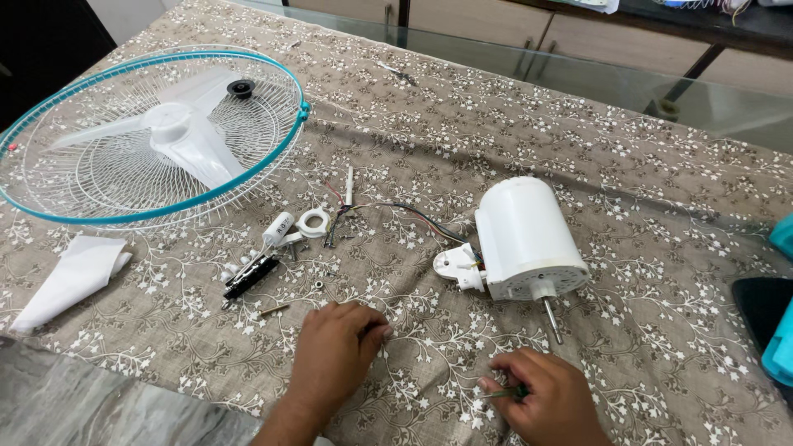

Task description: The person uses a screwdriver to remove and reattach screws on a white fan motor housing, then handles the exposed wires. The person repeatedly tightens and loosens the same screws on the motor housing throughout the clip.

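A person is working at a tabletop (661,206) covered by a brown flowered cloth, with a small fan lying in pieces across it. The right hand (549,400), at the lower centre-right of the frame, is closing its grip around a thin green-handled tool (505,392), seemingly a small screwdriver, whose tip is pointing left. The left hand (334,355), at the lower centre, is resting knuckles-up on the cloth with its fingers curled; whether anything is pinched in that grip cannot be told.

The white motor housing (529,235) is lying on its side just above and slightly left of the right hand, near it but not touching, with its metal shaft (552,320) pointing down toward that hand. Coloured wires (413,215) are trailing from the housing leftward to a scatter of small parts: a black switch block (250,276), a white cylinder (278,229), a white ring (314,221) and a tiny nut (319,285), all lying above and left of the left hand.

Judging by this layout, the work appears to be in a fitting or unfastening step on the motor unit; bringing the tool to the housing would call for steadying that housing with the free hand.

At the upper left, the teal-rimmed fan guard (273,153) is holding the white blades (178,136). A folded white cloth (70,277) is lying at the left edge.
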